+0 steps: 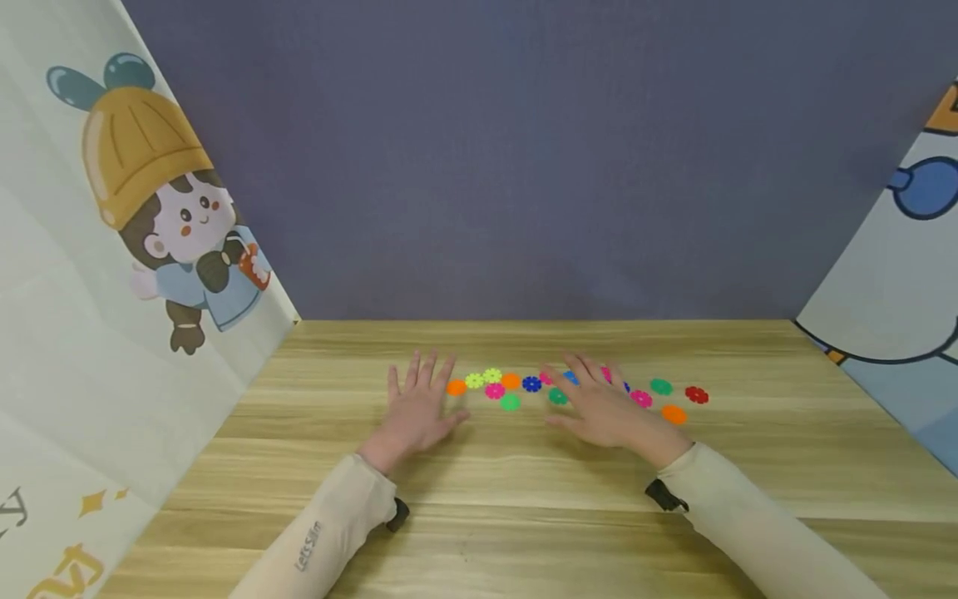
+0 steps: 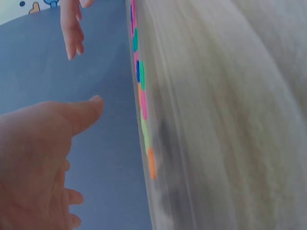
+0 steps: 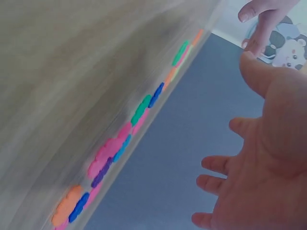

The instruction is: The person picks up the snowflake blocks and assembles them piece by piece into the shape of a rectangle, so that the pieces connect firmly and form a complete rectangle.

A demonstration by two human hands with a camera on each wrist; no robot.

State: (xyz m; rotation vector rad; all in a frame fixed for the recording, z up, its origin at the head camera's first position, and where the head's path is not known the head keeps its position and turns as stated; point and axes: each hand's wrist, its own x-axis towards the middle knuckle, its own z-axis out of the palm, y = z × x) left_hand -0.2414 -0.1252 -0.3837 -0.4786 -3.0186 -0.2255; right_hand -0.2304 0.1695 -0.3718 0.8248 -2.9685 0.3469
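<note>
Small flower-shaped plastic discs in several colours lie in a loose row across the wooden table. My left hand point(image 1: 417, 413) is held above the table, fingers spread, at the row's left end beside an orange disc point(image 1: 456, 388). My right hand point(image 1: 608, 409) hovers palm down over the row's right half, hiding part of some discs. Between the hands lie yellow discs point(image 1: 475, 380), a dark blue disc point(image 1: 531, 383) and a light green disc point(image 1: 511, 403). Right of the right hand are an orange disc point(image 1: 674, 414) and a red disc point(image 1: 697, 394). Both hands hold nothing; the wrist views show a gap between them and the table.
The wood-grain table point(image 1: 479, 532) ends at a dark blue-grey upright panel point(image 1: 539, 166) behind the row. A white printed sheet point(image 1: 60, 333) with a cartoon figure stands along the left side, another printed sheet point(image 1: 883, 274) along the right.
</note>
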